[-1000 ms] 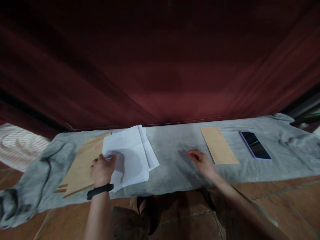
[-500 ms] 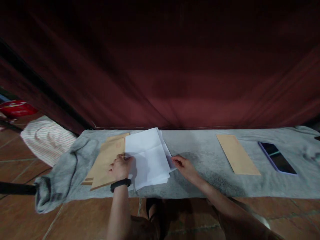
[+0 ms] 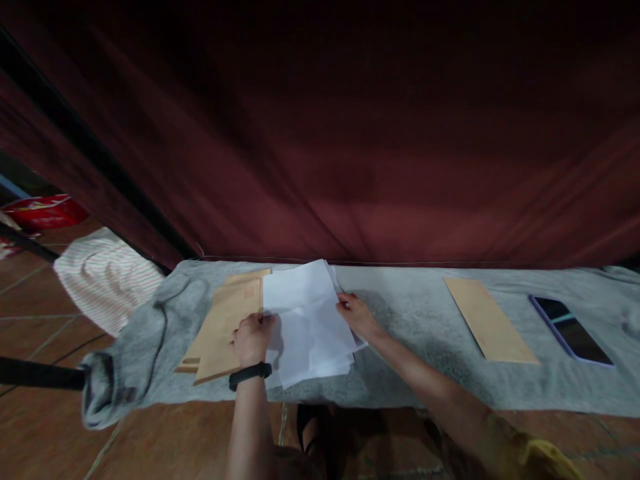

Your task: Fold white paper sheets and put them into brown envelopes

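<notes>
A loose stack of white paper sheets (image 3: 309, 320) lies on a grey cloth (image 3: 410, 333) spread on the floor. My left hand (image 3: 253, 337), with a black band on its wrist, rests curled on the stack's left edge, next to a pile of brown envelopes (image 3: 225, 327). My right hand (image 3: 355, 315) touches the stack's right edge with its fingers bent on the sheets. A single brown envelope (image 3: 490, 320) lies further right on the cloth.
A dark phone with a purple rim (image 3: 570, 320) lies at the cloth's right end. A dark red curtain (image 3: 350, 167) hangs behind the cloth. A striped white fabric (image 3: 105, 277) and a red object (image 3: 43, 210) lie on the tiled floor at left.
My right hand has moved left from the bare cloth to the right edge of the paper stack. The left hand stays on the stack. The view has shifted left.
</notes>
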### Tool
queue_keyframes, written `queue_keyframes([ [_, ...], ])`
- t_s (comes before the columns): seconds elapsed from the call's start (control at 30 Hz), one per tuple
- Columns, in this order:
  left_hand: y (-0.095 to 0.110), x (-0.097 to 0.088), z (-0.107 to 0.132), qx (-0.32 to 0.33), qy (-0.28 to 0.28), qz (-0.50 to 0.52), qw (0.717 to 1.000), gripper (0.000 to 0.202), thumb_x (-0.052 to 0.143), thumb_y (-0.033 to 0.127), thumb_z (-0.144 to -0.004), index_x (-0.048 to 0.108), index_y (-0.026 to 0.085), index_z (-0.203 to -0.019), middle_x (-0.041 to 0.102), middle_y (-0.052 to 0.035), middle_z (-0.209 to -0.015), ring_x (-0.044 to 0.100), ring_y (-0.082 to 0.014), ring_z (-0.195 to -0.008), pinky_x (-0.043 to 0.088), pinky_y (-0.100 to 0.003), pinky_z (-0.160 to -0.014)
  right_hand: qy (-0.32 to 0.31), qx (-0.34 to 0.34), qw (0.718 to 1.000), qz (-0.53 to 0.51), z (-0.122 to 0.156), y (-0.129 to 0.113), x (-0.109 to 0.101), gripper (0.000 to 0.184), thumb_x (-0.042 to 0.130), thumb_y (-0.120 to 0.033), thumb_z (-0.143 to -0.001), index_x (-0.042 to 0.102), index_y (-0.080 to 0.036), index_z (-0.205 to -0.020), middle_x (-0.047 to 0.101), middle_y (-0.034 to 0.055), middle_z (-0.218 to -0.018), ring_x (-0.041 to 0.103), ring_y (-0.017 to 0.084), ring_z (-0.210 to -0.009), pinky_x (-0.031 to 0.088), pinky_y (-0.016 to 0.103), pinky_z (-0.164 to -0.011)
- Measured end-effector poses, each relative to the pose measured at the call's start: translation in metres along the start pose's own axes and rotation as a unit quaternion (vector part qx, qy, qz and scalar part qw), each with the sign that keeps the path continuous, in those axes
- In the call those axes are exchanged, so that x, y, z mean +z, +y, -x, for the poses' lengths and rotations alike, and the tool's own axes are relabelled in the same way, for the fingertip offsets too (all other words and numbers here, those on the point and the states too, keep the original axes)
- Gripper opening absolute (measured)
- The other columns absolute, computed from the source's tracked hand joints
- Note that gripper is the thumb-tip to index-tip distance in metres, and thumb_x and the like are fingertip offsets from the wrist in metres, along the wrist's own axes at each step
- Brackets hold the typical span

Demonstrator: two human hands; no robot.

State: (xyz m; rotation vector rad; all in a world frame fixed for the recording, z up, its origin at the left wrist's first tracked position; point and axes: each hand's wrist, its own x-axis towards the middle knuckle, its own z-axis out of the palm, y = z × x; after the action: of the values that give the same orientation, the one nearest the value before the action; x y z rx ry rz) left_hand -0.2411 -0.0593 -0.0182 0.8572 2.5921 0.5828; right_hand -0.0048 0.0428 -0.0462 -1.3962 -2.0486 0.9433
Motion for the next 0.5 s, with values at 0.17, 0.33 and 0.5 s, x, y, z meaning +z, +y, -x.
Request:
queue_keyframes([
  [0.17,0.002,-0.002,-0.001,-0.011,0.002,0.025,1.000,0.036,0.061,0.044,-0.080,0.076,0.021,-0.102,0.075,-0.0191,-0.110,0.062,-0.0440,-0.115,0.042,-0.058,-0.097,0.018,0.000,1.000,-0.018,-0.004,-0.010,0.007,0.019,0.055,-0.018,-0.089,0.072,-0.021,-0.097,0.069,0.0039,-0.091,0.064,0.016,-0.078,0.047,0.024,-0.077],
  [0.33,0.008,-0.008,0.002,-0.029,0.048,0.063,0.996,0.038,0.062,0.043,-0.079,0.074,0.018,-0.105,0.066,-0.0260,-0.127,0.048,-0.0509,-0.130,0.035,-0.067,-0.100,0.013,0.047,0.996,-0.076,-0.008,-0.019,0.009,0.017,0.056,-0.022,-0.087,0.064,-0.021,-0.071,0.061,-0.0011,-0.066,0.057,0.016,-0.066,0.042,0.024,-0.065],
  [0.5,0.018,-0.010,0.002,-0.014,0.038,0.184,0.982,0.046,0.066,0.044,-0.077,0.069,0.015,-0.113,0.070,-0.0210,-0.114,0.062,-0.0395,-0.115,0.048,-0.050,-0.091,-0.013,0.086,0.952,-0.293,0.004,-0.010,-0.025,0.023,0.060,-0.040,-0.081,0.068,-0.020,-0.085,0.067,-0.0012,-0.069,0.058,0.016,-0.060,0.043,0.026,-0.057],
])
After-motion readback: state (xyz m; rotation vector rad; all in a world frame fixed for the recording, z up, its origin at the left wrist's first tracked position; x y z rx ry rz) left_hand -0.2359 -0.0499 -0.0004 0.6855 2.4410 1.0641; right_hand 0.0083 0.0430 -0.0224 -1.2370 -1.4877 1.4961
